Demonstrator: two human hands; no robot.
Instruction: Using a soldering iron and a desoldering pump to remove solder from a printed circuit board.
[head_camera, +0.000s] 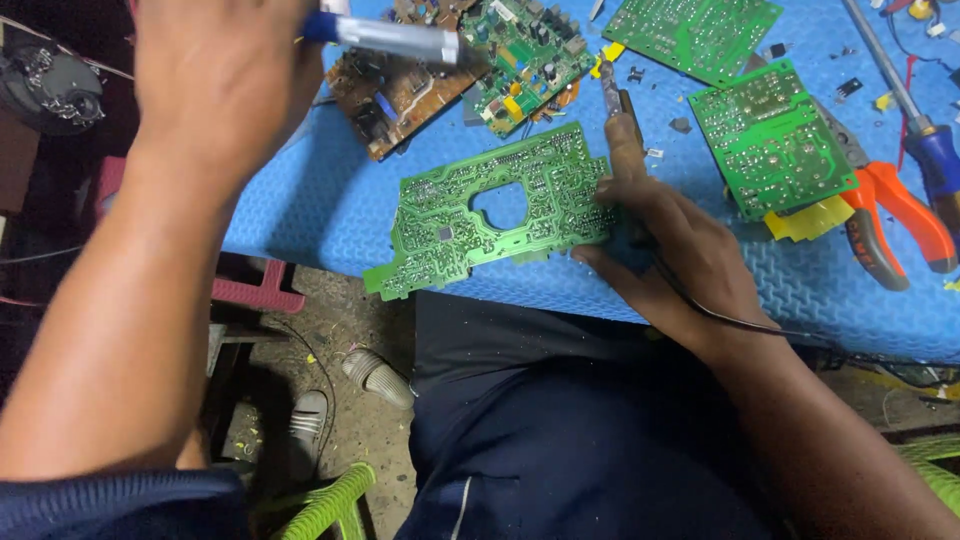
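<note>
Both hands are up over a blue mat (300, 210), well apart from each other. Low in the frame, nearest to the camera, are dark blue trousers (560, 430). To the lower left of them is a dirty floor with a grey shoe (380, 378) and a bit of a green chair (330, 500).

Just above the trousers, right of middle, is the right hand (665, 245). Its fingers are closed on a soldering iron (625, 125), and a black cord (720, 318) runs back over the wrist. The thumb and a finger also touch the right edge of a green board (450, 225). This board lies flat near the middle of the frame, with its lower left corner sticking out over the near edge of the mat. It has a hole in the middle and many small shiny dots.

At the upper left is the left hand (225, 85), lifted high. It is shut on a blue and silver tube-shaped tool (390, 38) that points to the right.

Farther up, under that tool, lie a brown board (400, 95) and a small green board (525, 60) full of parts. To the right is another green board (770, 140), touching yellow plastic (810, 218). Just beside it are pliers (895, 215) with orange handles. At the right edge is a screwdriver (920, 125) with a blue handle. One more green board (695, 35) lies at the top.
</note>
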